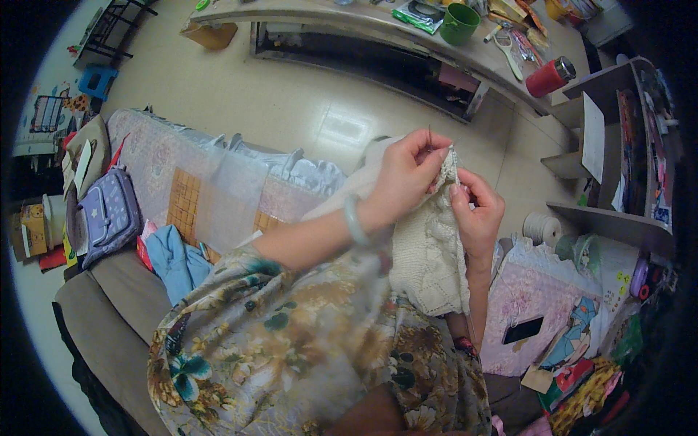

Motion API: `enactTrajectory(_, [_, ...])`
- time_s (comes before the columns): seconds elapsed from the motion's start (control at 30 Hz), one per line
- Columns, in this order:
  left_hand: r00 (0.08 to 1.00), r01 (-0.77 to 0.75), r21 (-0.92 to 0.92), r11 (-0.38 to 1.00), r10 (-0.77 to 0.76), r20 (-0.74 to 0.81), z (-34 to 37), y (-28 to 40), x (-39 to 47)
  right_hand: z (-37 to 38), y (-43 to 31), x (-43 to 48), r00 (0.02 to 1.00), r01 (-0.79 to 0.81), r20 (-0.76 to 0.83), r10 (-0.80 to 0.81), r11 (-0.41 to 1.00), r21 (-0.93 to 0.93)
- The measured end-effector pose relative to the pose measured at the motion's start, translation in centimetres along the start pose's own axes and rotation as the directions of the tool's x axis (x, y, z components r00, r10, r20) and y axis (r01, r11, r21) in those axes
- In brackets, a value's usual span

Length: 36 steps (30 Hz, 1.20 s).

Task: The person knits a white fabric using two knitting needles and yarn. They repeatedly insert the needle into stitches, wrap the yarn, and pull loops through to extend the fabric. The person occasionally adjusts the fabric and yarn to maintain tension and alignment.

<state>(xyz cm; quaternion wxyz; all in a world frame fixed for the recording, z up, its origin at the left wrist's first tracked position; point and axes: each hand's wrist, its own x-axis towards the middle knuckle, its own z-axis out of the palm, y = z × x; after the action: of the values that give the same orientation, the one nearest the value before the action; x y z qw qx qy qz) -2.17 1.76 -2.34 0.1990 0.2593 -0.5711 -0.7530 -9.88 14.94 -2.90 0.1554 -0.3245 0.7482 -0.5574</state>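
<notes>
A cream knitted piece with a textured pattern [422, 261] hangs from both hands over my lap. My left hand [411, 169], with a pale bangle [355, 219] on its wrist, pinches the work's upper edge. A thin knitting needle [429, 136] stands up at its fingertips. On the other side, my right hand [477, 210] grips the knitting's right edge just below the top, its thumb and index finger close together. Another thin needle runs down along that edge towards the right forearm. The fingers partly hide the stitches at the top.
A phone [522, 330] lies on the seat cover at right, near a cone of cord [541, 229]. The table [349, 12] ahead holds a green cup [459, 24] and a red flask [549, 77]. A purple bag [110, 212] and blue cloth [177, 261] lie at left.
</notes>
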Motion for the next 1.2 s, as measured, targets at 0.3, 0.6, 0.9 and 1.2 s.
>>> enactTrajectory(0.3, [0.888, -0.418, 0.367, 0.831, 0.459, -0.028, 0.0, -1.5, 0.1, -0.3, 0.6, 0.6, 1.0, -0.004, 0.018, 0.005, 0.999, -0.046])
enactTrajectory(0.6, [0.974, -0.224, 0.198, 0.954, 0.21, 0.088, -0.6, -1.1, 0.2, -0.9, 2.0, 5.6, 0.954, -0.112, 0.297, 0.031, 0.959, 0.259])
enactTrajectory(0.9, [0.985, -0.174, 0.217, 0.961, 0.17, 0.034, -1.2, -1.2, 0.4, -2.1, 1.0, 4.0, 0.975, 0.132, 0.184, -0.124, 0.991, -0.031])
enactTrajectory(1.2, [0.98, -0.184, 0.207, 0.961, 0.194, -0.031, -0.6, -1.3, 0.7, -0.7, 0.6, 1.1, 0.99, -0.008, 0.142, 0.012, 1.0, -0.029])
